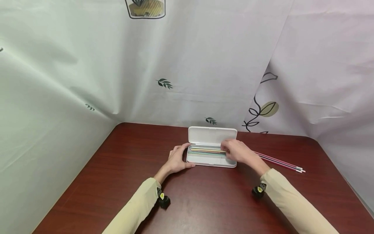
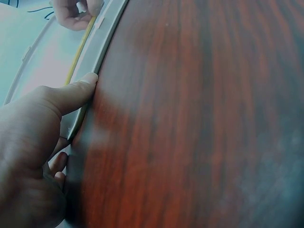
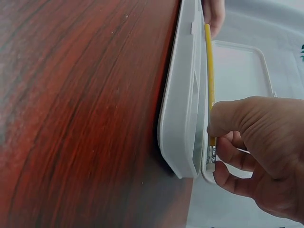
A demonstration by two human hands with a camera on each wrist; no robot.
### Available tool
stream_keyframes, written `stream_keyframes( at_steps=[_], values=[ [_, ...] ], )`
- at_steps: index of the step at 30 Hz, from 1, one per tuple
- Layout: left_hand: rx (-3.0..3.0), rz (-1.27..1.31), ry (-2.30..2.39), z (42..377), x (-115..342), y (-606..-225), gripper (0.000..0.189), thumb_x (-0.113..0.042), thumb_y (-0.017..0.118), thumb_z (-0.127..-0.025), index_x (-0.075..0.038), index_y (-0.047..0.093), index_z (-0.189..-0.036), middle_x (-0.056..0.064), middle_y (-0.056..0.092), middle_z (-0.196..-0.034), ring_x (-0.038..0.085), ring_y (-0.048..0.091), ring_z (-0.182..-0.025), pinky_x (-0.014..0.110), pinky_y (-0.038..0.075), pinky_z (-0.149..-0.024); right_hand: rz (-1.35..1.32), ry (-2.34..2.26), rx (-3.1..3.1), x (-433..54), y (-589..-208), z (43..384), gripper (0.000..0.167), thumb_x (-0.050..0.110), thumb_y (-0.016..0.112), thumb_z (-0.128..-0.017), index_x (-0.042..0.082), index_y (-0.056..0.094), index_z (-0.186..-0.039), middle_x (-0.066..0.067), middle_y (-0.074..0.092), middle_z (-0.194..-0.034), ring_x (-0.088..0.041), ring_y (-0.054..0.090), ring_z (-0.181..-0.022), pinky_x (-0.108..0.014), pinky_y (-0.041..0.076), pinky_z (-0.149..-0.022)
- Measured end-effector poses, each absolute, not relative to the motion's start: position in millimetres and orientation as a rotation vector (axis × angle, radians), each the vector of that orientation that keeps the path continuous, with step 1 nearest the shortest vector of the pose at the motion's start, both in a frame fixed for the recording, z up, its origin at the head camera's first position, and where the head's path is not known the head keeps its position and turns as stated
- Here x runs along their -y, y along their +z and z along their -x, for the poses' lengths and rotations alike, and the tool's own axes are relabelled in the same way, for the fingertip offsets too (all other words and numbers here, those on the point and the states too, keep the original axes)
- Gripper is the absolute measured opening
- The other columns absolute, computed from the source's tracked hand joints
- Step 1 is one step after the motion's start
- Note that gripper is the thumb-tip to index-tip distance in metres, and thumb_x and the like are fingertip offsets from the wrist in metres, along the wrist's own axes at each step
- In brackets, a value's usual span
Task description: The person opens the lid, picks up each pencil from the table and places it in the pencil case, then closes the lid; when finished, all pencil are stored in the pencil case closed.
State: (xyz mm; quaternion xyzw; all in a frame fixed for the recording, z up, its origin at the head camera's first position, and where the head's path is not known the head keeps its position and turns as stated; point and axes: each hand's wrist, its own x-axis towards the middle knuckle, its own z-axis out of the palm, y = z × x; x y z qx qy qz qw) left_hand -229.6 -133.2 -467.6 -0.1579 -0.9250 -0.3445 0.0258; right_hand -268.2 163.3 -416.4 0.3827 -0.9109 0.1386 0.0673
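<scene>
A white pencil case lies with its lid raised at the back. Several pencils lie lengthwise inside it. My left hand grips the case's left end, the thumb on the front rim and the other fingers around the end and back corner. Over the case's right part, my right hand pinches a yellow pencil between thumb and fingers, close to its eraser end. That eraser and its silver ferrule show just below the thumb in the right wrist view.
Several pink and white pencils lie slanted on the table to the right of the case, partly behind my right forearm. The dark red wooden table extends in front. A white patterned cloth hangs behind it.
</scene>
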Motion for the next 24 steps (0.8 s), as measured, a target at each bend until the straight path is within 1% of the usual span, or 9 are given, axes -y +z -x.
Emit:
stream_keyframes(
  at_steps=[13,24],
  values=[
    [2.861,0.480,-1.071,230.2,132.5,-468.5,0.088,-0.030,0.090,-0.072,-0.012,0.046,-0.147,0.013,0.056,-0.136,0.033,0.040,-0.132,0.051,0.029,-0.104,-1.175,0.424,2.751,-154.9,-417.6,271.9,0.024,-0.010,0.064,-0.069,0.012,0.062,-0.078,0.005,0.052,-0.076,-0.015,0.049,-0.067,-0.032,0.044,-0.056],
    [2.862,0.483,-1.066,230.7,133.3,-468.9,0.089,-0.031,0.090,-0.072,-0.013,0.046,-0.147,0.012,0.056,-0.137,0.033,0.040,-0.132,0.050,0.029,-0.104,-1.204,0.429,2.742,-153.1,-420.7,274.0,0.023,-0.011,0.061,-0.072,0.011,0.064,-0.078,0.004,0.055,-0.077,-0.014,0.050,-0.067,-0.030,0.045,-0.058]
  ],
)
